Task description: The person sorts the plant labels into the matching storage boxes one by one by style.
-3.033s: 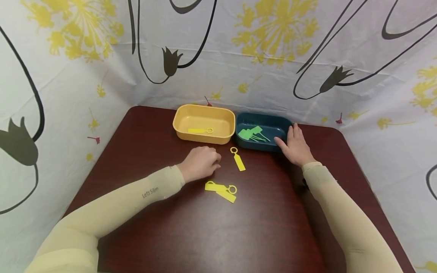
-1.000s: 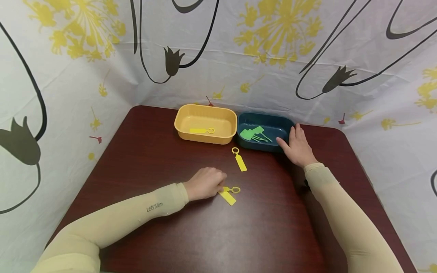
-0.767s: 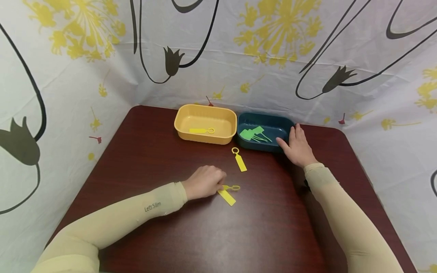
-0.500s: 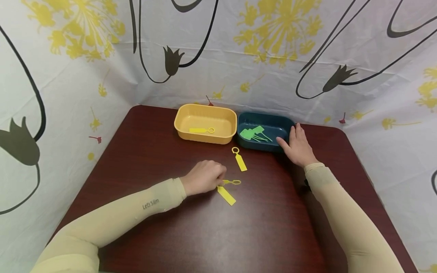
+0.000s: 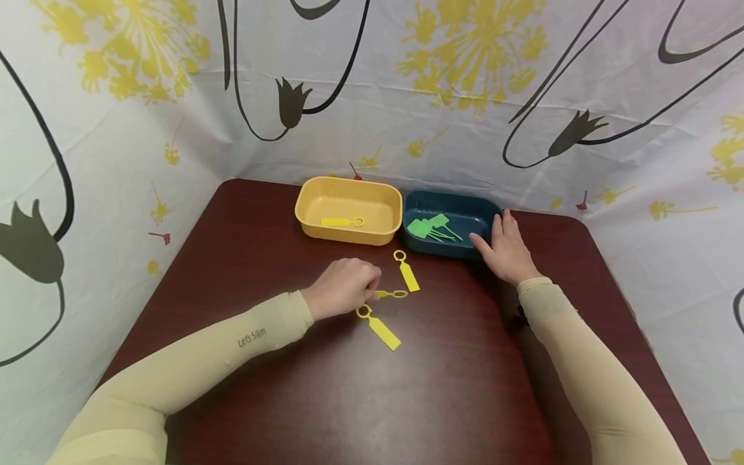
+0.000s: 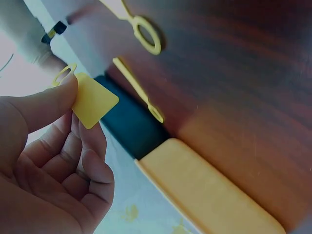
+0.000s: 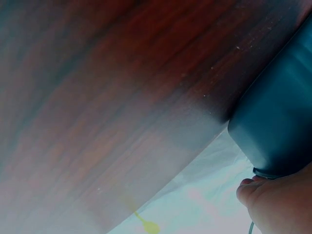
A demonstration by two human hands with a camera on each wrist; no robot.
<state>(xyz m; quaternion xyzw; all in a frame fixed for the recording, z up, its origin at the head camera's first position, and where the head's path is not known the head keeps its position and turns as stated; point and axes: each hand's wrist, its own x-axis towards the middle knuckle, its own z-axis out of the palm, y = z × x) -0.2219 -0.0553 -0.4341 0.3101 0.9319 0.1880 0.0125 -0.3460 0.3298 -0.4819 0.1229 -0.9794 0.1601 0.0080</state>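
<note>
Between thumb and fingers, my left hand [image 5: 343,287] pinches a yellow plastic tag [image 6: 92,102] with a ring at one end, raised over the table in the left wrist view. Below it lies a second yellow ring tag [image 5: 385,332]. Another yellow tag [image 5: 409,274] lies nearer the bins. My right hand [image 5: 508,252] rests on the right end of the dark teal bin [image 5: 473,221], fingers extended along its rim. Several green tags [image 5: 427,227] with thin tails lie in that bin. The yellow bin [image 5: 349,236] beside it holds one yellow tag [image 5: 336,222].
Both bins stand side by side at the back of the dark reddish-brown table [image 5: 430,400]. A white patterned curtain [image 5: 372,97] hangs close behind them and along both sides of the table.
My left hand came down to the overlapping yellow tags, took hold of one and lifted it away toward the bins. The other tag stayed in place. My right hand stayed on the teal bin.
</note>
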